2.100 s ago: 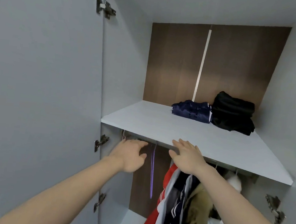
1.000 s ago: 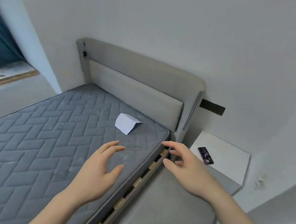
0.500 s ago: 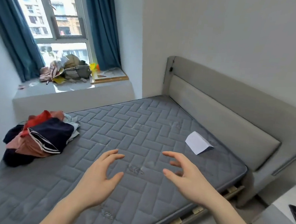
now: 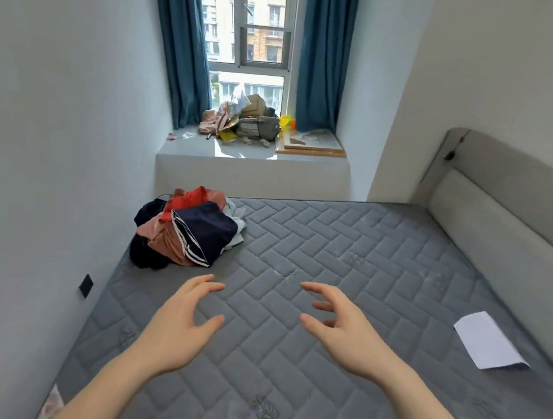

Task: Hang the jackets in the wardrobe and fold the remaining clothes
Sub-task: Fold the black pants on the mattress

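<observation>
A heap of loose clothes lies at the far left of the grey quilted mattress, against the left wall; a navy piece with white stripes sits on top, with red, pink and black fabric under it. My left hand and my right hand hover over the mattress in front of me, fingers loosely spread, holding nothing. Both are well short of the heap. The wardrobe is out of view.
A white folded paper lies on the mattress at the right. The grey padded headboard runs along the right side. Beyond the bed, a window ledge holds a bag and clutter between blue curtains.
The view has swung from the wardrobe shelf leftward across the bed to face the window and the clothes heap. Both hands stay empty and spread in front of me.
</observation>
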Motion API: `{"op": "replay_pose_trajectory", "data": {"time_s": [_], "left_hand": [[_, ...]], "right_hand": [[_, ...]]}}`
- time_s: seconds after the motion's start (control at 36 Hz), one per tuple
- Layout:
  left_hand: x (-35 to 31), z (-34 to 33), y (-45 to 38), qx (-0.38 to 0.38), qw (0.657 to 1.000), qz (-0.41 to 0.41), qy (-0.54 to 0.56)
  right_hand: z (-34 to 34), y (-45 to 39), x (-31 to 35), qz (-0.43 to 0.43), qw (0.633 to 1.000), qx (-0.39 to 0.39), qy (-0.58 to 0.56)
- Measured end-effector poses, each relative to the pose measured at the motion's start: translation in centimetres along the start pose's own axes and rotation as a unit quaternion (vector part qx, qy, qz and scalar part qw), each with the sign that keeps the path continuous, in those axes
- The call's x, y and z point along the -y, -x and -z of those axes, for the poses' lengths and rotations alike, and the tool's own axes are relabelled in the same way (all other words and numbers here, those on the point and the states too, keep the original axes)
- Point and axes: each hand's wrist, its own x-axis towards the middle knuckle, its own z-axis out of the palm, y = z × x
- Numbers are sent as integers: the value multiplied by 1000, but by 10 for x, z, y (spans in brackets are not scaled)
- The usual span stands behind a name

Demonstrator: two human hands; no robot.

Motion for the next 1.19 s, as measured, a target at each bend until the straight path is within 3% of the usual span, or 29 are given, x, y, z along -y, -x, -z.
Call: {"op": "replay_pose_trajectory", "data": {"time_s": [0.36, 0.75, 0.94, 1.19], "left_hand": [[97, 44, -67, -31, 989, 137, -42], [264, 66, -162, 58, 962, 257, -68], [395, 49, -232, 139, 935, 314, -83], [567, -32, -298, 217, 906, 335, -141]], "right_hand": [[-56, -174, 7, 40, 992, 119, 10], [-163, -323, -9, -12, 985, 168, 48], [-247, -412, -59, -80, 984, 141, 79], [-364, -511, -169, -145, 975, 121, 119]]}}
